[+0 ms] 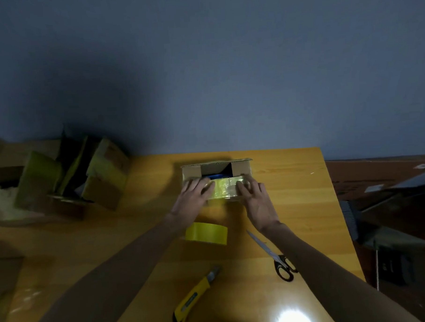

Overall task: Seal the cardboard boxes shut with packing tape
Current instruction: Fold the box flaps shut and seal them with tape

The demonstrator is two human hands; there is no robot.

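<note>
Head view looks down on a yellow wooden tabletop (pixel 298 205) set against a blue-grey wall (pixel 227 75). A small cardboard box (pixel 192 172) sits near the far edge of the tabletop, roughly in the middle. Its top is partly open: a dark gap shows between the flaps, with something blue (pixel 217 176) just visible inside. A strip of shiny yellowish tape (pixel 222 188) runs across the near flap.

Both hands lie on that near part of the box. The left hand (pixel 192 194) rests palm down with its fingers stretched out flat over the left end of the strip. The right hand (pixel 255 198) does the same at the right end, fingers spread and pressing on the tape. Neither hand grips anything.

A roll of yellow tape (pixel 207 233) stands on the tabletop just in front of the box, between the two forearms. A pair of scissors (pixel 271 252) with black handles lies to the right of the roll, partly under the right forearm. A yellow box cutter (pixel 194 296) lies nearer the person, well apart from the box. At the left, a loose heap of other cardboard boxes (pixel 102 176) sits in shadow, some with their flaps standing open.
</note>
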